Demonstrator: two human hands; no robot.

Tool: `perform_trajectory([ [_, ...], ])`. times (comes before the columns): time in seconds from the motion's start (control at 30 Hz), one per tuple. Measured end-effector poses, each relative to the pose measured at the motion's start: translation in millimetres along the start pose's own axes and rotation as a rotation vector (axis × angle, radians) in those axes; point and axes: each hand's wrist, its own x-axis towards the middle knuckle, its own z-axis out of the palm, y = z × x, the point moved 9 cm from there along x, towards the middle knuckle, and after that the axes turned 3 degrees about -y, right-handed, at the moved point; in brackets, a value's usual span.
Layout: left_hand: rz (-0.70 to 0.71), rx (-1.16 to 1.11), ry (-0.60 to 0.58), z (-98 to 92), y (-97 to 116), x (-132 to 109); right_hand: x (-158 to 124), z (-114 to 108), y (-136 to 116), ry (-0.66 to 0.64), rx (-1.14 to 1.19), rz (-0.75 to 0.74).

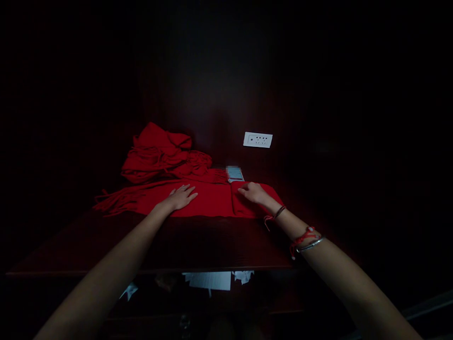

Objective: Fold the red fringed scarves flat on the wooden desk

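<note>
left hand [181, 197]: flat, palm down, fingers spread and pointing toward the far edge; pressed on the red scarf [208, 200], gripping nothing.
right hand [254, 192]: palm down on the right end of the same scarf, fingers slightly curled and pointing left; touching the cloth, can't tell if any is pinched.
red scarf: spread flat in a long strip across the middle of the dark table [198, 245], parallel to the near edge; fringe [106, 200] trails off its left end; right end shows a fold line just left of the right hand.
scarf pile [159, 153]: more red cloth, bunched, at the far edge behind the left hand, touching the flat scarf's far side.
small card [235, 174]: pale, lying at the far edge just beyond the scarf, between the two hands; surface blurred, unreadable.
wall socket [258, 140]: white plate on the dark wall behind the table, above and right of the card.
wrist: right forearm carries red string bracelets [303, 237] and a metal bangle [311, 244].
papers [208, 279]: white sheets showing below the table's near edge.
lighting: very dim, surroundings not readable.
</note>
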Motion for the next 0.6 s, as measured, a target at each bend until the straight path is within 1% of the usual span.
perform_trajectory([
  [0.07,-0.025,0.004,-0.021,2.4,-4.3,2.5,-2.3,0.0,17.3,0.050,-0.042,-0.019],
  [0.1,-0.029,0.008,-0.027,3.2,-4.5,4.3,-4.0,4.6,26.0,0.054,-0.063,-0.023],
  [0.23,-0.027,0.018,-0.031,3.6,-2.9,7.9,-12.9,38.6,55.6,-0.020,-0.134,0.027],
  [0.3,-0.033,0.036,-0.038,3.8,1.5,3.8,-16.6,49.3,64.5,-0.044,-0.159,0.050],
  [0.37,-0.046,0.060,-0.054,5.2,11.9,-5.4,-19.9,52.7,73.2,-0.061,-0.174,0.058],
  [0.47,-0.054,0.086,-0.079,8.2,39.5,-24.6,-27.0,49.5,95.3,-0.077,-0.184,0.049],
  [0.53,-0.015,0.097,-0.075,6.9,61.0,-34.4,-33.3,45.4,115.2,-0.092,-0.189,0.026],
  [0.6,0.056,0.105,-0.021,-2.9,75.6,-36.2,-38.9,38.3,134.9,-0.106,-0.192,0.013],
])
